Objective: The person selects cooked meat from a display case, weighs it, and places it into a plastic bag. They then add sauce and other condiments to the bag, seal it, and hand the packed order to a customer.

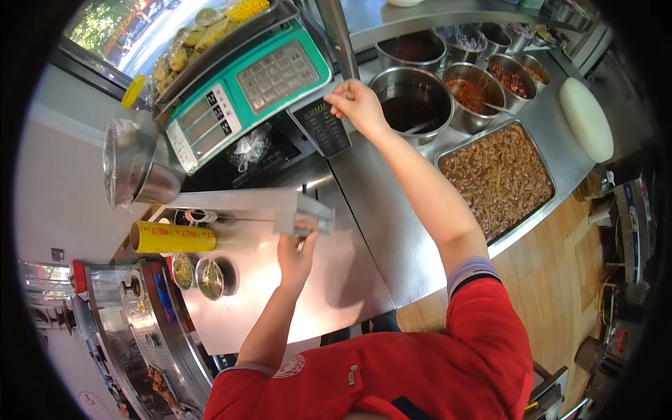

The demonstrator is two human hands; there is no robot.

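My left hand [296,260] grips the near end of a long metal box-like piece [236,201], blurred and raised over the steel worktop [325,283]. What lies inside its end is too blurred to tell. My right hand [362,107] is raised with thumb and fingertips pinched together, nothing visible in them. It hovers by a black control panel [320,126] with a lit display, near the lower right corner of a green weighing scale [247,89]. Left of my left hand lie a yellow roll [173,237] and two film-covered bowls of food [210,278].
Right of my right hand stand a steel pot of dark liquid [415,100] and a pot of red chilli sauce [470,94]. Closer lies a tray of brown sauced strips [499,178], with a white oblong object [586,119] beyond. A film-lined steel pot [126,163] stands left.
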